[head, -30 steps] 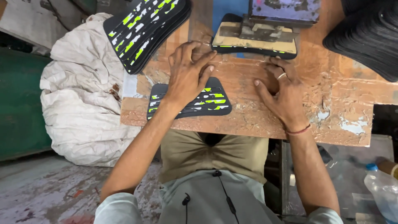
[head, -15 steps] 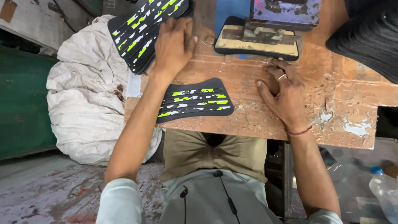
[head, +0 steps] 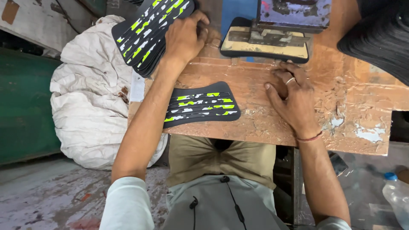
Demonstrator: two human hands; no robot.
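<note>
Left hand [head: 184,36] curled on stack of black printed pieces [head: 147,30] at bench [head: 353,106] far-left corner. Right hand [head: 294,100] flat, fingers apart, empty. Single printed piece [head: 201,109] overhangs near edge. Risk: stack overhanging white sack [head: 91,93], likely to slide if nudged.

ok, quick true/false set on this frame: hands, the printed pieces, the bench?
1. The left hand rests on the stack of printed pieces. True.
2. The right hand holds a printed piece. False: it lies flat on the bare bench, holding nothing.
3. One single piece lies on the bench near the front edge. True.
4. The white sack sits on the bench. False: it sits beside it, on the person's left.
5. A plastic bottle is on the floor at lower right. True.
</note>
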